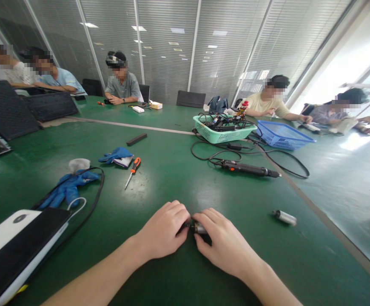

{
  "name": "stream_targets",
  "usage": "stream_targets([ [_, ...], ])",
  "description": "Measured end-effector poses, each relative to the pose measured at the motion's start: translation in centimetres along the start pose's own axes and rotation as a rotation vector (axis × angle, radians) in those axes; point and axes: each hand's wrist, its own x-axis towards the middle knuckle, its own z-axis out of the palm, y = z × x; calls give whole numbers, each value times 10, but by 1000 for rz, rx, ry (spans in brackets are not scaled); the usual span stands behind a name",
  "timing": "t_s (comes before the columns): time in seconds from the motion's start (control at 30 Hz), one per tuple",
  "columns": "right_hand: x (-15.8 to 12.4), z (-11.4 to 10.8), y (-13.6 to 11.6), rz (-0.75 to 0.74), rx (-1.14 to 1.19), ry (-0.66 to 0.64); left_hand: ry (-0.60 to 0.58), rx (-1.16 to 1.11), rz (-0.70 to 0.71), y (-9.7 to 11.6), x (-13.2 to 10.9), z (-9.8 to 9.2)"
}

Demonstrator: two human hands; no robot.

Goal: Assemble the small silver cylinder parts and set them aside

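Low in the middle of the head view, a small silver motor (199,228) with a dark end lies between my hands, partly hidden by the fingers. My right hand (221,240) is closed round its silver body. My left hand (169,229) is closed at the dark end on the left, and its fingers hide much of that part. Both hands are close to the green table top. Off to the right, a similar silver motor (285,217) lies on its side, its dark end pointing left.
An orange-handled screwdriver (135,165), blue gloves (68,187) and a white-and-black device (22,250) lie left. Beyond are a black electric screwdriver (250,168), a green basket (223,136) of cables and a blue basket (283,138). Several people sit around the table.
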Motion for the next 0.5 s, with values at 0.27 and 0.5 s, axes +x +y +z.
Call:
stream_targets([
  [0.27,1,0,-1,13,-2,-7,0,4,24,0,1,-1],
  [0.5,1,-1,-1,8,-10,0,-3,9,31,0,0,0],
])
